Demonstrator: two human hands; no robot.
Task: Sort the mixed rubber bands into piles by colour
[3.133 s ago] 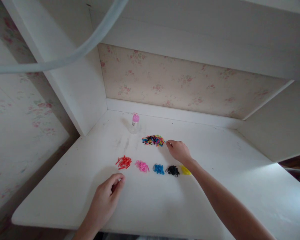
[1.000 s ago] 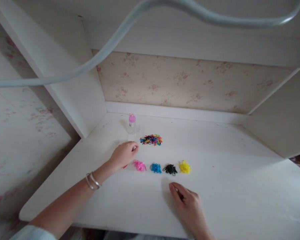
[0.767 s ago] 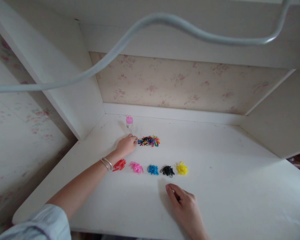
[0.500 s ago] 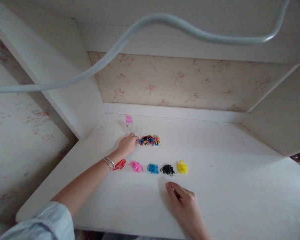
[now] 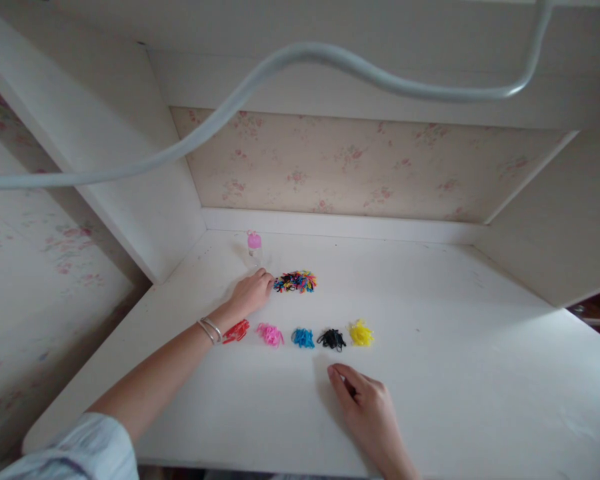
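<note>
My left hand (image 5: 251, 291) reaches to the left end of a mixed heap of small coloured rubber bands (image 5: 296, 281), its fingers pinched together at the heap's edge. Whatever lies between those fingertips is too small to make out. Nearer to me runs a row of single-colour piles: red bands (image 5: 237, 331) beside my left wrist, pink bands (image 5: 270, 335), blue bands (image 5: 303, 338), black bands (image 5: 333, 340) and yellow bands (image 5: 361, 333). Below the black pile my right hand (image 5: 367, 410) rests on the table with thumb and forefinger closed together; I cannot see anything in them.
A small clear container with a pink top (image 5: 255, 243) stands behind my left hand. All this lies on a white tabletop (image 5: 460, 373) boxed in by side panels and a papered back wall. A pale cable (image 5: 320, 52) crosses overhead.
The whole view has shifted slightly. My left hand stays at the heap's left edge, and my right hand keeps its place and pose below the black pile.
</note>
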